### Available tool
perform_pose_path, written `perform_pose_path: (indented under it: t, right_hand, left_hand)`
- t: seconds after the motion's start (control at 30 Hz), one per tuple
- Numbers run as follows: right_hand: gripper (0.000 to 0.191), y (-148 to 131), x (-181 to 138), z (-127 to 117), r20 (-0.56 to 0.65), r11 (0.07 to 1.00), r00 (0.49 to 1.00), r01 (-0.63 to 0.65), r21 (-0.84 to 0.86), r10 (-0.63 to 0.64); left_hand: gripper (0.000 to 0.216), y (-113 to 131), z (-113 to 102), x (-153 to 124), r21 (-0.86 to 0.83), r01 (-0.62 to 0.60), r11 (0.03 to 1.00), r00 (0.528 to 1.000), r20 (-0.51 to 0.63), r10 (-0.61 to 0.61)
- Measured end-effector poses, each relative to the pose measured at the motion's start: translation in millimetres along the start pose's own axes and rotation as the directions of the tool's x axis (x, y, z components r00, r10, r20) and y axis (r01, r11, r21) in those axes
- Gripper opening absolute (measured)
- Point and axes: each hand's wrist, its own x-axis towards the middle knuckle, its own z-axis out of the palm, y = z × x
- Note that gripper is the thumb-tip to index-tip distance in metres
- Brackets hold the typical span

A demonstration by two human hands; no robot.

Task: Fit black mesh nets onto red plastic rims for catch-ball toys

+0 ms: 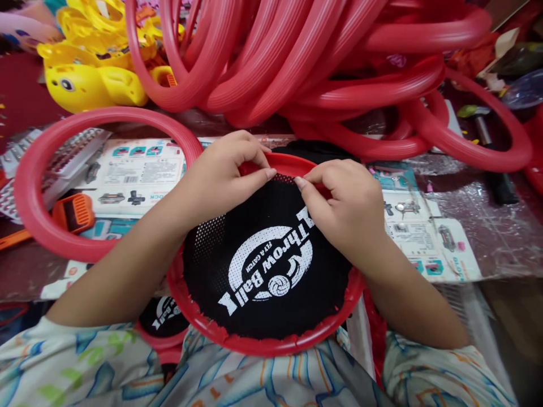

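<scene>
A round red plastic ring (271, 346) rests against my lap, tilted toward me. Stretched inside it is a black mesh cloth (263, 217) printed "Throw Ball" in white, upside down to me. At the far rim my left hand (231, 175) pinches the mesh edge between thumb and fingers. Just to its right, my right hand (343, 200) pinches the same edge with thumb and forefinger. Along the near rim the black edge looks jagged against the red plastic. A short stretch of the far red rim shows between the hands.
Red ribbed rings (271, 62) are piled at the back, and one loose ring (31, 186) lies left. Yellow animal-shaped plastic parts (91, 85) sit back left. Printed card sheets (139, 169) cover the table. An orange tool (74, 213) lies left; a hammer (494, 152) lies right.
</scene>
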Motion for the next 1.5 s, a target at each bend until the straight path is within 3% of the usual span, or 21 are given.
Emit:
perform_pose_path:
  t: [0.33,0.67,1.0,1.5]
  right_hand:
    - [0.021,-2.8,1.1,-8.1,-0.059,1.0,0.998,0.003,-0.021,-0.004]
    - [0.02,-3.6,3.3,-10.2,-0.115,0.998,0.993,0.012,0.061,-0.005]
    - [0.022,-4.1,5.2,-7.5,-0.019,0.996,0.997,-0.078,0.048,0.079]
    - [0.019,2.0,7.4,-9.7,-0.017,0.993,0.993,-0.112,0.041,0.113]
  left_hand:
    - [0.014,12.2,-0.2,-11.8,0.117,-0.033,0.993,0.996,-0.08,0.043]
    - [0.012,16.6,-2.1,-13.6,0.161,-0.042,0.986,0.996,-0.066,0.053]
    - [0.013,15.0,1.5,-11.4,0.19,0.05,0.981,0.998,-0.043,-0.043]
    - [0.012,13.9,1.5,-13.6,0.12,0.024,0.992,0.999,-0.035,-0.019]
